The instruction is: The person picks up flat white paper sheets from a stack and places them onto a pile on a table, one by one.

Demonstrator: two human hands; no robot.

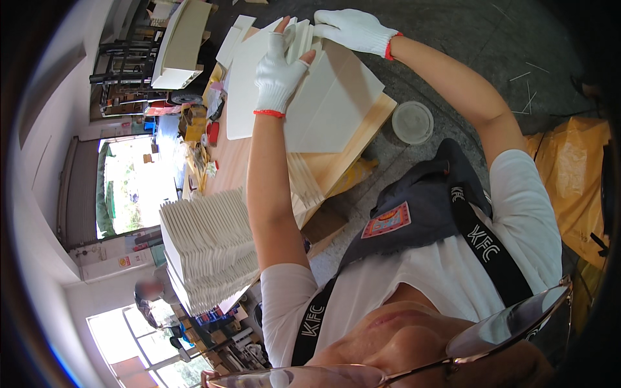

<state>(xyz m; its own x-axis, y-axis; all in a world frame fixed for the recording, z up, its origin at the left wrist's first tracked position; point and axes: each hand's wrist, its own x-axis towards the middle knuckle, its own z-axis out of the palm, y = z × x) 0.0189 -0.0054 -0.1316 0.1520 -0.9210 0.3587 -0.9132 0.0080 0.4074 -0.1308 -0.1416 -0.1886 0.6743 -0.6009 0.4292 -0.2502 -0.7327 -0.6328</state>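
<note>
My left hand [279, 76], in a white knit glove with a red cuff, has its thumb and index fingertip bare. These two fingers are spread round a bundle of narrow white board strips [299, 40] standing near the far end of the table. From the right, my right hand [356, 31], gloved the same way, holds the other side of the bundle; its fingertips are partly hidden. Beneath the hands lie large flat white boards [333, 107] on a light wooden table [372, 123]. The strips' lower ends are partly covered by my left hand.
A tall stack of white folded panels [207, 242] stands left of my left forearm. A round lidded tub [413, 123] sits on the floor right of the table. Yellow sheeting [572, 187] lies at the far right. Another person [152, 297] is in the left background.
</note>
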